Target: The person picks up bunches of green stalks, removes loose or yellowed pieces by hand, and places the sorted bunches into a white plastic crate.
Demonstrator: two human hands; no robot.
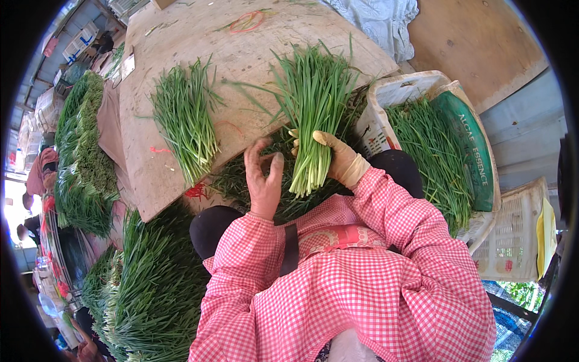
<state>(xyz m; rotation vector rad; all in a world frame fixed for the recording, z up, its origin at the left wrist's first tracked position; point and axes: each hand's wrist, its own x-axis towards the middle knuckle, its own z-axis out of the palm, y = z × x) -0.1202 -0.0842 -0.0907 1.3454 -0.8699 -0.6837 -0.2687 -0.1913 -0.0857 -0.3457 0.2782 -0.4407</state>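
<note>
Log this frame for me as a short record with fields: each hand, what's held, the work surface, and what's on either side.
Left hand: bare, raised, fingers spread, holding nothing
Right hand: in a pale glove, closed around the lower stems
Held: bunch of long green leaves, pale stem ends toward the person
Work surface: tabletop with a second bunch lying on it and a red loop farther back
Right side: white crate containing more greens
Lower left: large heap of greens
</note>
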